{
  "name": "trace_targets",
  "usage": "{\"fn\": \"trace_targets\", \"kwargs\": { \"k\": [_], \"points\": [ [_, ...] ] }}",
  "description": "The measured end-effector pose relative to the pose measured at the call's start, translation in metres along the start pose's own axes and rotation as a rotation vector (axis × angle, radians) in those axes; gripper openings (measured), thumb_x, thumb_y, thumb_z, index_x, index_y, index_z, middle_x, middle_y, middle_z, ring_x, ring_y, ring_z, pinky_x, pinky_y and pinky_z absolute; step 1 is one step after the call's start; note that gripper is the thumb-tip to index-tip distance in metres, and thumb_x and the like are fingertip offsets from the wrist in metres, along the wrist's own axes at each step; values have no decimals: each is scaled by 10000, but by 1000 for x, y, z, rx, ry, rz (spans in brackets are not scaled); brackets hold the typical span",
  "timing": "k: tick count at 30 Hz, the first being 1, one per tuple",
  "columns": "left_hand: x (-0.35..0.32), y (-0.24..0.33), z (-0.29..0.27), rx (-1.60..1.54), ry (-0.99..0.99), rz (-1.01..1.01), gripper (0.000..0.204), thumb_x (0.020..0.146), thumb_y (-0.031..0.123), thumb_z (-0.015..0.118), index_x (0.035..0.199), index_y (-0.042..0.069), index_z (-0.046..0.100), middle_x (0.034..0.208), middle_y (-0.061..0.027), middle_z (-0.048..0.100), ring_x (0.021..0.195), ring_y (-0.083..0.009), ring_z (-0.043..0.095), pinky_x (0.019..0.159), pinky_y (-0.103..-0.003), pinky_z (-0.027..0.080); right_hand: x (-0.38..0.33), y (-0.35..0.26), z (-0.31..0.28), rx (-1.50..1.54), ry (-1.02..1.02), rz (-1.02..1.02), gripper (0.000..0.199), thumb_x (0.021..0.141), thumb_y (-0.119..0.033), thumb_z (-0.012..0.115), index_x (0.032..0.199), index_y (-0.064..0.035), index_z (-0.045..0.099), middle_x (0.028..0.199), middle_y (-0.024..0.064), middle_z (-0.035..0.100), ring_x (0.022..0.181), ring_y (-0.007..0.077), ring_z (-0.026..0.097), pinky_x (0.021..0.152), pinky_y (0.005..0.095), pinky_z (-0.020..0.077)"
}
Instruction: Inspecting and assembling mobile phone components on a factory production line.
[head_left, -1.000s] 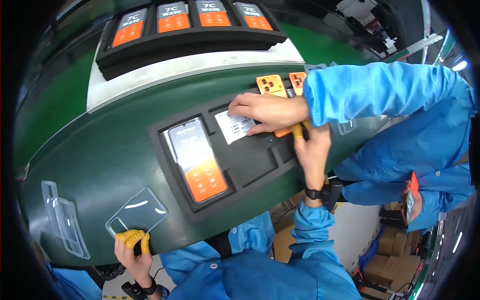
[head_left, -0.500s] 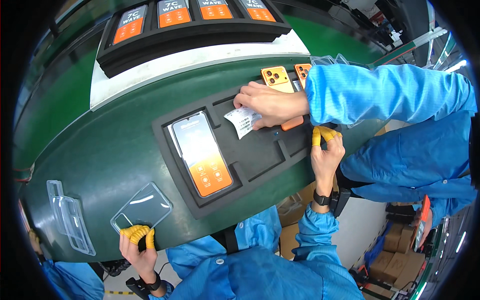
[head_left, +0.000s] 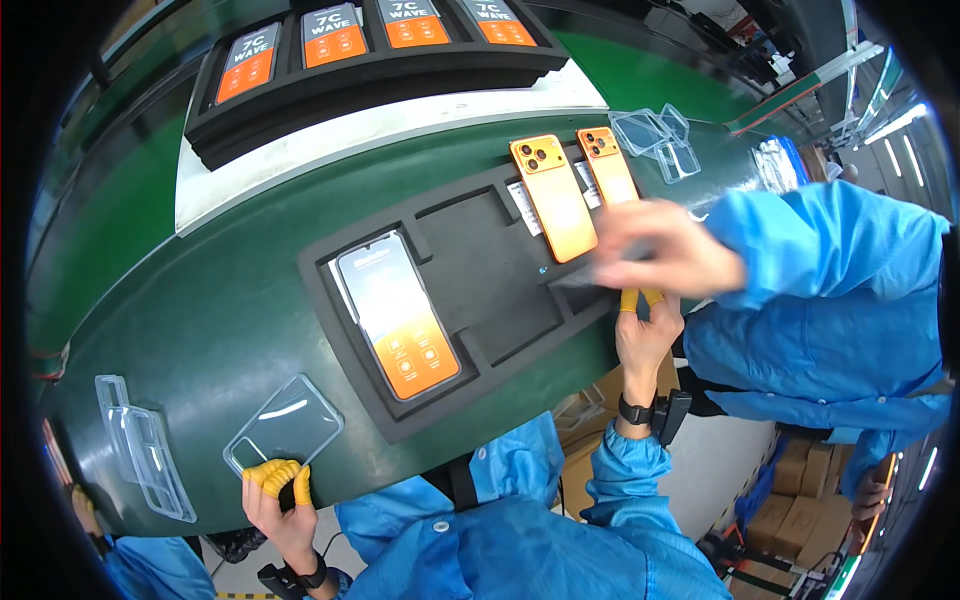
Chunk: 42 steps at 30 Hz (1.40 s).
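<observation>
Neighbour's hand (head_left: pixel 680 247) rightward, case (head_left: pixel 287 422) transparent

Bright light covers the smooth dark green tabletop (head_left: pixel 220 310), with glowing white tube lights (head_left: pixel 897 120) at upper right. Glare whitens the upper screen of the flat silver-and-orange phone (head_left: pixel 400 320) left of centre; a white streak shines on the clear rectangular plastic case (head_left: pixel 288 422) at lower left. Right of centre, motion blur smears a co-worker's bare hand (head_left: pixel 675 252). Fisheye distortion curves straight edges toward black corners.
</observation>
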<state>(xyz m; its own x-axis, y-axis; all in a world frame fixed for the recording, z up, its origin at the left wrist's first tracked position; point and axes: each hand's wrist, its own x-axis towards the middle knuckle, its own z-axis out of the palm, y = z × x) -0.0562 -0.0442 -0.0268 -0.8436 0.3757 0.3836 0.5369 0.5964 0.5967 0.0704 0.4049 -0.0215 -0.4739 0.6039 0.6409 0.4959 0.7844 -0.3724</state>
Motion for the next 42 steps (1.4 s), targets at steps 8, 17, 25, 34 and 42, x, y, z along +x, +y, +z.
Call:
{"fn": "trace_targets", "kwargs": {
  "k": [8, 17, 25, 34, 42],
  "points": [
    [2, 3, 3, -10, -1, 33, 174, 730, -21, 769, 840, -1, 636, 839, -107, 631, 771, -300, 588, 716, -356, 456, 6, -38, -13, 95, 50, -294, 125, 756, 16, 725, 865, -10, 668, 904, 126, 664, 845, 326, 604, 737, 384, 495],
    [-5, 8, -2, 54, 16, 55, 175, 750, -48, 755, 852, -17, 616, 854, -113, 626, 793, -299, 587, 738, -361, 463, 7, -19, 2, -203, -25, 21, 184, 771, -107, 751, 923, -28, 686, 804, 140, 566, 761, 308, 568, 656, 418, 465],
    [-13, 57, -9, -116, -107, 197, 206, 663, 1, 786, 798, 26, 633, 801, -91, 652, 724, -288, 603, 664, -343, 454, -2, -36, 9, -103, -54, 329, 301, 811, -184, 724, 1071, -56, 647, 798, 167, 552, 649, 327, 580, 609, 430, 476],
    [20, 83, 32, -185, -281, 355, 172, 641, 56, 803, 784, 75, 710, 826, -34, 693, 684, -235, 625, 623, -331, 471, 10, -70, 29, 29, -98, 375, 358, 823, -244, 750, 1100, -53, 627, 838, 196, 576, 720, 412, 597, 639, 485, 487],
    [2, 53, 16, -148, -135, 511, 163, 721, 132, 763, 859, 72, 702, 882, -69, 696, 678, -221, 624, 584, -346, 496, 48, 65, -49, -242, -74, 105, 318, 929, -192, 646, 1173, 11, 656, 1074, 201, 689, 948, 282, 656, 856, 391, 512]
  ]
}}
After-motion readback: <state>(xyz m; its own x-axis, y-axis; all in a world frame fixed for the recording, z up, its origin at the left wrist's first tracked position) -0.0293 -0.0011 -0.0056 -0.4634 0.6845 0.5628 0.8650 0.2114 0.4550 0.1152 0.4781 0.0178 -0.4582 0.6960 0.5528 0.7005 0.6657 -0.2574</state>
